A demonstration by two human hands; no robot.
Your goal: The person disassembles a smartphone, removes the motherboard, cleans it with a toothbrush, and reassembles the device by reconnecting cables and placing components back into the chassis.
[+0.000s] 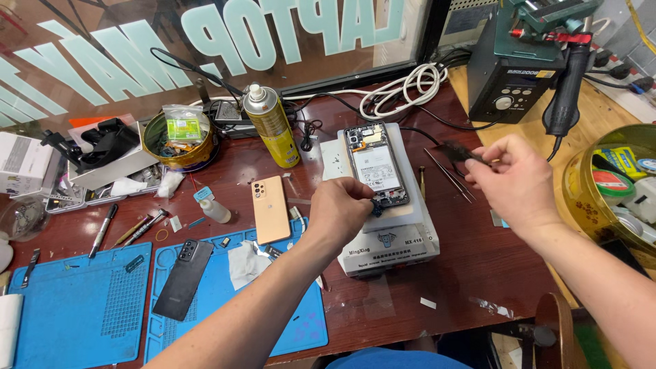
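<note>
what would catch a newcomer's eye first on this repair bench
The opened phone lying back-off on a white heating pad box at the centre draws the eye, with the left hand pinching a small part at its lower edge and the right hand lifting a dark strip beside it. Next come the yellow spray can standing behind and the peach back cover on the blue mat.

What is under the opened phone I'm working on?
The opened phone lies on a pale pad atop a white box-shaped machine. The left hand covers the phone's lower corner and part of the pad, so what lies beneath there is hidden.
</note>
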